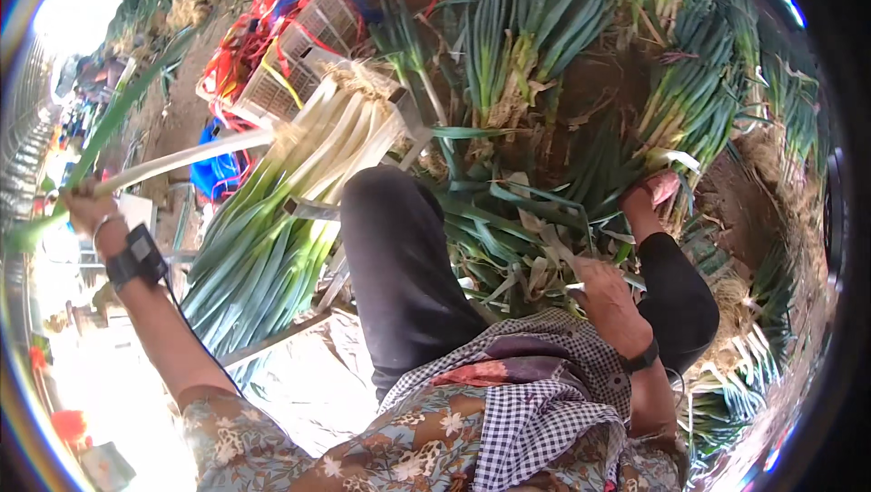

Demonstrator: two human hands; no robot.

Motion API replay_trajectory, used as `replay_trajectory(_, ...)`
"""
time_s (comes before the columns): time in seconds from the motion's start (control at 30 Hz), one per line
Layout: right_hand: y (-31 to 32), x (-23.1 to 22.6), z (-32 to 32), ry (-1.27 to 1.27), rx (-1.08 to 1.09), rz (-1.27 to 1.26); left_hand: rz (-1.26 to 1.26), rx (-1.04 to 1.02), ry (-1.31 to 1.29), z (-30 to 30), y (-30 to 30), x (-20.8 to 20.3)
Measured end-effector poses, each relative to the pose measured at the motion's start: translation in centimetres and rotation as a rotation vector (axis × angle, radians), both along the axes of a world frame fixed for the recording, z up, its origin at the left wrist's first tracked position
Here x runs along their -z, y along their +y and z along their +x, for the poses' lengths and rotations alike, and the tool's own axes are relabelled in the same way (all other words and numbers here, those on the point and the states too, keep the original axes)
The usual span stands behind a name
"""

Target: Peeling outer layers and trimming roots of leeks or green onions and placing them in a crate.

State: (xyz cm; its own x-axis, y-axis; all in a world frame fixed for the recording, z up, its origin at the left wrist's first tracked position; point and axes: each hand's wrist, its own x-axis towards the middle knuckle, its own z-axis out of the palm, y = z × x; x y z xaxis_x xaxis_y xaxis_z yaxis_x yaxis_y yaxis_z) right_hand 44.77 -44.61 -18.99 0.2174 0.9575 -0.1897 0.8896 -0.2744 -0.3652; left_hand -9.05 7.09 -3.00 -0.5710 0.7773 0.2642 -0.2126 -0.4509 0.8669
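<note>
At the far left, my left hand is closed around a single leek. Its white shaft runs right, the rooty end over a pile of leeks, and its long green leaves rise from my hand. That pile lies slanted across a metal-edged stand beside my left knee, white ends toward the top and green leaves below. My right hand rests near my lap with its fingers curled. What it grips, if anything, is mostly hidden. Loose leaves and peelings lie just past it, between my legs.
Behind the pile stands a pale plastic crate with red and blue ties. Tied leek bundles stand and lean across the ground ahead and to the right. My bare foot touches the leaves there. More leeks lie at lower right.
</note>
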Motion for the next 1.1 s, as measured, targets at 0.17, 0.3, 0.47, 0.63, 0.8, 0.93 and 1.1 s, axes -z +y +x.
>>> replay_trajectory(0.17,2.8,3.2,-0.7,0.145,-0.334,-0.287,0.091,-0.275,-0.008,-12.2,-7.6,4.6)
replay_trajectory(0.3,3.3,5.3,-0.7,0.262,-0.344,-0.196,-0.05,-0.305,-0.027,-8.6,-9.9,16.1)
replay_trajectory(0.47,3.9,4.3,-0.9,0.28,-0.247,-0.203,-0.528,-0.332,0.962,4.9,-12.8,25.0)
replay_trajectory(0.63,3.9,4.7,-1.4,0.232,-0.2,-0.351,-0.512,0.344,-0.318,11.2,-11.9,28.7)
replay_trajectory(0.8,3.1,6.4,-1.5,0.278,-0.232,-0.299,-0.414,0.274,1.029,11.6,-11.6,22.4)
replay_trajectory(0.93,3.3,7.2,-1.7,0.331,-0.273,-0.202,-0.54,0.134,1.843,6.5,-10.4,22.9)
replay_trajectory(1.1,1.6,10.0,-1.6,0.452,-0.239,-0.055,-0.393,0.687,1.787,4.4,-8.7,23.0)
